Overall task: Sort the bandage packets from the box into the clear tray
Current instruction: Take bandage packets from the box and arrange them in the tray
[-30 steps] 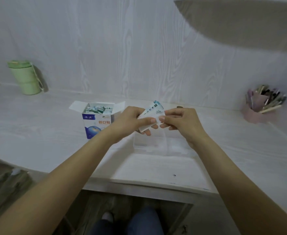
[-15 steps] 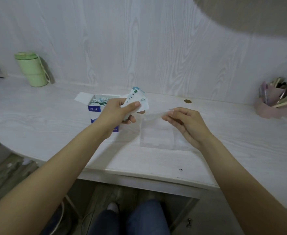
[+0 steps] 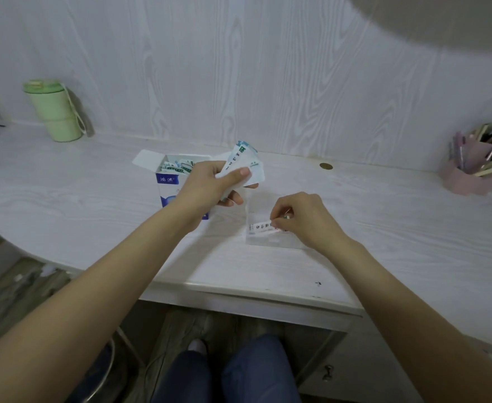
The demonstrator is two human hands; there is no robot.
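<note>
A blue and white box [image 3: 166, 184] stands open on the white desk, with several bandage packets [image 3: 178, 166] inside. My left hand [image 3: 209, 184] grips a fan of white packets [image 3: 243, 162] above the box's right side. To the right lies the clear tray [image 3: 256, 207], hard to see against the desk. My right hand [image 3: 300, 218] reaches into the tray and pinches a single packet [image 3: 263, 227] lying flat near the tray's front wall.
A green lidded cup [image 3: 54, 113] stands at the back left against the wall. At the far right sits a pink holder with pens [image 3: 477, 167]. A small brass disc [image 3: 325, 166] lies behind the tray. My knees show below the desk edge.
My right hand has left the fan of packets and moved down into the tray with one packet. My left hand has moved left with the remaining packets.
</note>
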